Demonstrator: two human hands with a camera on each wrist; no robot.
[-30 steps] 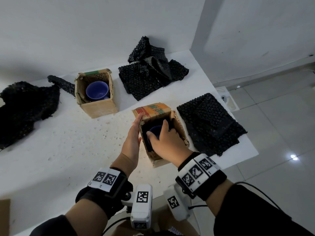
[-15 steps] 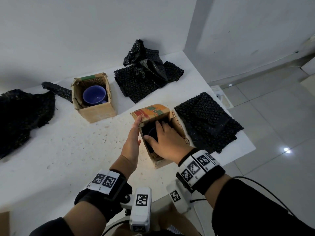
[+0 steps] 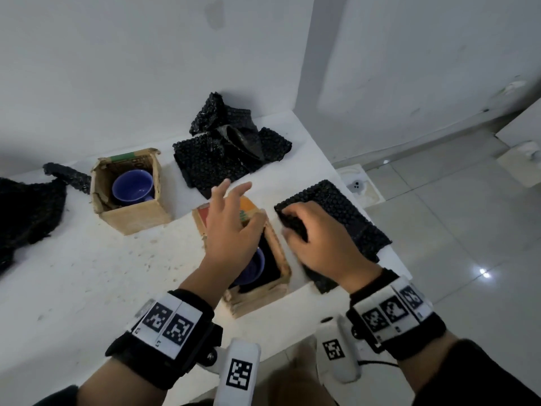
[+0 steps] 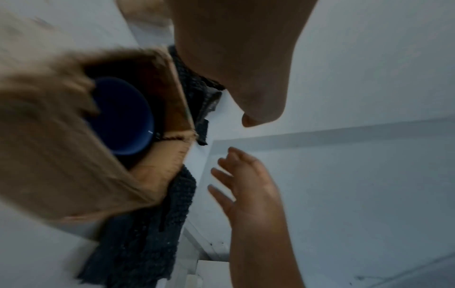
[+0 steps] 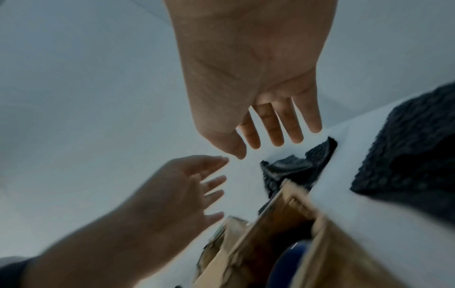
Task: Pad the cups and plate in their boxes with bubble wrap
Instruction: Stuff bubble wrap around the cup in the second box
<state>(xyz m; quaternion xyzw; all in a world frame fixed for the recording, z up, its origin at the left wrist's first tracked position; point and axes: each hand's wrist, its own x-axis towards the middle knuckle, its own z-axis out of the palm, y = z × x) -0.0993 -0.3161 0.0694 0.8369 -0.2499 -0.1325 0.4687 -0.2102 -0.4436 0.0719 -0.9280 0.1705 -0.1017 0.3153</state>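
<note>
A near cardboard box [image 3: 257, 291] holds a blue cup [image 3: 253, 266] with black bubble wrap [image 3: 270, 259] tucked beside it. My left hand [image 3: 234, 212] hovers over this box, fingers spread, holding nothing. My right hand [image 3: 295, 224] lies on the near left corner of a flat black bubble wrap sheet [image 3: 345, 212] right of the box. In the right wrist view its fingers [image 5: 275, 126] are straight and empty. A second box [image 3: 131, 215] at the back left holds another blue cup [image 3: 133, 186], with no wrap showing inside. No plate is in view.
A crumpled pile of black bubble wrap [image 3: 228, 153] lies by the back wall, and more black wrap [image 3: 29, 212] at the far left. The white table [image 3: 87, 273] ends just right of the flat sheet, with tiled floor [image 3: 453, 230] below.
My right hand came out of the near box and moved right onto the flat sheet. My left hand left the box's left side and rose over the box.
</note>
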